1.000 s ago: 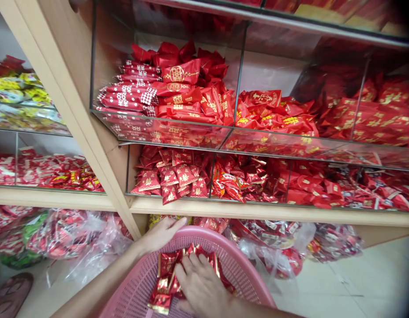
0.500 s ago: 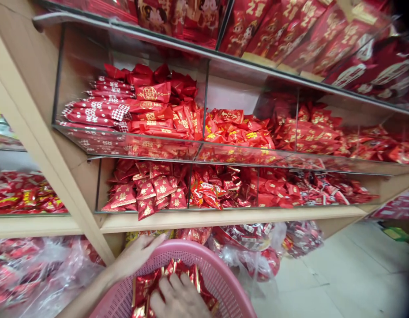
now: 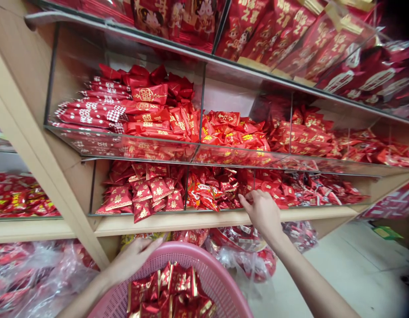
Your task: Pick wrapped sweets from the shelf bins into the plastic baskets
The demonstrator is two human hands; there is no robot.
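Observation:
My left hand (image 3: 133, 259) grips the far rim of a pink plastic basket (image 3: 220, 282) at the bottom of the view. Inside the basket lies a pile of shiny red and gold candy packets (image 3: 169, 291). My right hand (image 3: 262, 212) reaches up to the lower glass bin, fingers apart, touching red candy packets (image 3: 237, 187) at its front edge. I see nothing held in it. To the left, in the same row, sit red packets with gold flower prints (image 3: 141, 194).
Wooden shelving (image 3: 48, 163) holds glass-fronted bins full of red wrapped sweets on several levels. Clear plastic bags of candy (image 3: 253, 251) lie on the floor under the lowest shelf. Pale floor tiles (image 3: 350, 274) show at the lower right.
My right hand has left the packets in the basket and risen to the lower bin's candies. The left hand has stayed on the basket rim. The view has tilted up slightly.

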